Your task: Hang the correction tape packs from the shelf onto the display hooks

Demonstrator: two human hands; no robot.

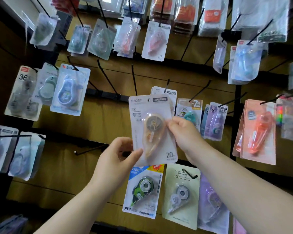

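Observation:
A correction tape pack (pixel 152 129) with a peach dispenser on a pale card marked "20" is held up in front of the display. My left hand (pixel 118 157) pinches its lower left edge. My right hand (pixel 184 132) pinches its right side near the blister. Just above and behind it a black hook (pixel 167 85) carries more packs of the same kind (pixel 166 93). Two bare black hooks (pixel 108 78) (pixel 134 80) stick out to the upper left of the held pack.
Rows of black hooks on a wooden back panel (pixel 100 119) carry many other tape packs: blue ones (pixel 69 92) at left, orange ones (pixel 257 130) at right, a green one (pixel 142 188) and a grey one (pixel 181 193) below my hands. Another bare hook (pixel 90 150) juts out lower left.

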